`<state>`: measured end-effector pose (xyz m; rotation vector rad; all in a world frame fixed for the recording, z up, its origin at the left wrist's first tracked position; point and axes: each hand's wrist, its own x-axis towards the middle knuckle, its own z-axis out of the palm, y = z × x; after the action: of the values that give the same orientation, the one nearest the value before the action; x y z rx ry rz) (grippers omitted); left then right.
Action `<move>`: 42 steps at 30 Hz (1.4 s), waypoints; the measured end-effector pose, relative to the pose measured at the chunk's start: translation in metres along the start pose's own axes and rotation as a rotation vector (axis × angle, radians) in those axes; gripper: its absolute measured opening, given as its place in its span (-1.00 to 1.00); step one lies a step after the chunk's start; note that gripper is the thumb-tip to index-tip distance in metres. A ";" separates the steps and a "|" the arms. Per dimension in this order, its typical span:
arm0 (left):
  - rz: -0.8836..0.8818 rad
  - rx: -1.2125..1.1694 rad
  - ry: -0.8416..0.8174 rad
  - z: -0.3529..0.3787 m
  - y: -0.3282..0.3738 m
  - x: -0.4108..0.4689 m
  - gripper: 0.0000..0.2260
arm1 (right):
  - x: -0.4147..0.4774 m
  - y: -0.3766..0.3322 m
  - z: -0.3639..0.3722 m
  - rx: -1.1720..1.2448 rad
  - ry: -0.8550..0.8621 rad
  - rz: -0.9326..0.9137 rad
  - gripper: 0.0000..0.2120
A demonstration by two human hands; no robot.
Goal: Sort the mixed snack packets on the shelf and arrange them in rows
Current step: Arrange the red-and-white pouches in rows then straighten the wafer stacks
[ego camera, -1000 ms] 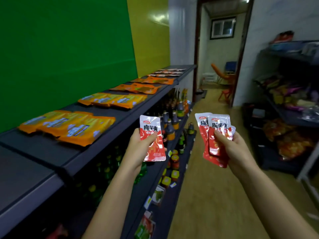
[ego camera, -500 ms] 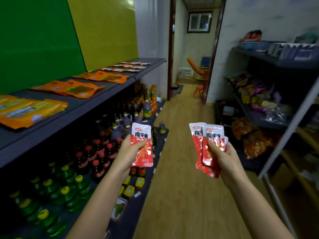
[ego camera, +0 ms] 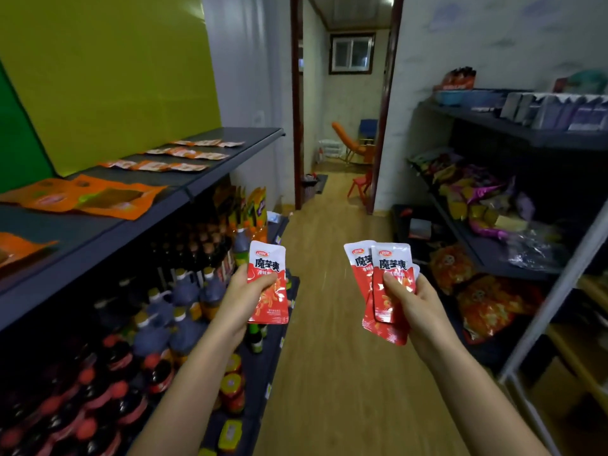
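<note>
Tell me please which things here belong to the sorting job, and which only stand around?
Belong to the job:
- single red packet in the left hand
- red packets in the right hand
- orange packets on the top shelf

Only standing around:
- bottles below
- snack bags opposite
- orange chair

You have open aisle floor (ego camera: 332, 251) ahead between the racks, bare shelf (ego camera: 82, 230) between the orange packets (ego camera: 98, 197) on your left, and crowded bottles (ego camera: 184, 291) blocking the lower tiers.
</note>
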<state>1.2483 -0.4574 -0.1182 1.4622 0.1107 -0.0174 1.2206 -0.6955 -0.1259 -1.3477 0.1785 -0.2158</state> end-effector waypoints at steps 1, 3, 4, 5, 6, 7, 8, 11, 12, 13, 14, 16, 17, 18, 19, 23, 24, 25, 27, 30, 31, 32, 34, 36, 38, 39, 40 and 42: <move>0.006 -0.003 -0.016 0.006 0.004 0.021 -0.77 | 0.019 -0.003 0.002 0.001 0.003 -0.006 -0.75; 0.004 -0.010 -0.037 0.017 0.008 0.061 -0.79 | 0.055 -0.005 0.003 0.011 0.016 -0.013 -0.74; -0.012 -0.011 -0.036 0.024 0.008 0.078 -0.80 | 0.072 -0.004 0.002 0.018 0.021 -0.008 -0.74; -0.030 -0.015 -0.038 0.031 0.006 0.093 -0.81 | 0.086 -0.001 0.001 0.022 0.026 0.003 -0.74; -0.044 -0.020 -0.048 0.038 0.003 0.107 -0.83 | 0.101 0.002 0.000 0.020 0.031 0.016 -0.75; -0.053 -0.022 -0.061 0.045 0.000 0.121 -0.85 | 0.115 0.005 -0.001 0.017 0.036 0.031 -0.76; -0.060 -0.022 -0.071 0.052 -0.004 0.136 -0.87 | 0.130 0.009 -0.002 0.016 0.041 0.046 -0.77; -0.075 -0.012 -0.076 0.071 -0.013 0.181 -0.87 | 0.178 0.018 -0.005 0.014 0.051 0.080 -0.76; -0.078 -0.006 -0.072 0.077 -0.016 0.197 -0.87 | 0.197 0.021 -0.006 0.013 0.049 0.088 -0.75; -0.080 -0.007 -0.066 0.084 -0.018 0.213 -0.87 | 0.216 0.023 -0.007 0.013 0.045 0.092 -0.74; -0.079 -0.018 -0.059 0.092 -0.021 0.230 -0.87 | 0.236 0.025 -0.007 0.013 0.039 0.093 -0.73; -0.067 -0.035 -0.046 0.108 -0.023 0.265 -0.87 | 0.278 0.026 -0.009 0.008 0.022 0.092 -0.72; -0.064 -0.040 -0.036 0.116 -0.023 0.284 -0.86 | 0.300 0.025 -0.010 0.008 0.013 0.092 -0.72; -0.064 -0.048 -0.027 0.125 -0.021 0.302 -0.86 | 0.323 0.024 -0.011 0.010 0.001 0.093 -0.72; -0.065 -0.056 -0.021 0.135 -0.018 0.320 -0.86 | 0.345 0.022 -0.012 0.012 -0.011 0.095 -0.72; -0.042 -0.049 -0.013 0.171 -0.004 0.392 -0.82 | 0.432 0.012 -0.015 0.005 -0.074 0.094 -0.75; -0.032 -0.050 0.002 0.178 -0.002 0.410 -0.83 | 0.453 0.011 -0.015 0.007 -0.089 0.090 -0.76; -0.022 -0.054 0.026 0.184 -0.001 0.426 -0.86 | 0.472 0.011 -0.014 0.009 -0.103 0.090 -0.77; -0.018 -0.043 0.089 0.192 -0.002 0.456 -0.89 | 0.507 0.015 -0.011 0.018 -0.124 0.106 -0.76; -0.026 0.004 0.165 0.198 -0.007 0.498 -0.88 | 0.550 0.024 -0.002 0.025 -0.159 0.141 -0.77; -0.034 0.017 0.184 0.199 -0.010 0.512 -0.87 | 0.564 0.027 0.002 0.024 -0.171 0.154 -0.78; -0.044 0.025 0.202 0.199 -0.013 0.526 -0.87 | 0.579 0.030 0.006 0.025 -0.181 0.167 -0.79; -0.063 0.020 0.225 0.199 -0.017 0.555 -0.88 | 0.610 0.037 0.016 0.027 -0.196 0.187 -0.79; -0.072 -0.002 0.231 0.201 -0.018 0.587 -0.87 | 0.643 0.042 0.029 0.031 -0.215 0.201 -0.80; -0.058 -0.008 0.228 0.204 -0.012 0.621 -0.86 | 0.679 0.043 0.046 0.041 -0.246 0.200 -0.82; -0.047 -0.005 0.224 0.205 -0.007 0.639 -0.85 | 0.697 0.042 0.057 0.043 -0.265 0.197 -0.83; -0.038 -0.004 0.219 0.205 0.000 0.656 -0.84 | 0.715 0.039 0.069 0.045 -0.286 0.191 -0.83; -0.013 -0.006 0.214 0.204 0.019 0.691 -0.80 | 0.751 0.030 0.097 0.060 -0.335 0.174 -0.83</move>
<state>1.9501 -0.6194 -0.1371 1.4542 0.2938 0.1290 1.9725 -0.7902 -0.1374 -1.2813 0.0064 0.1504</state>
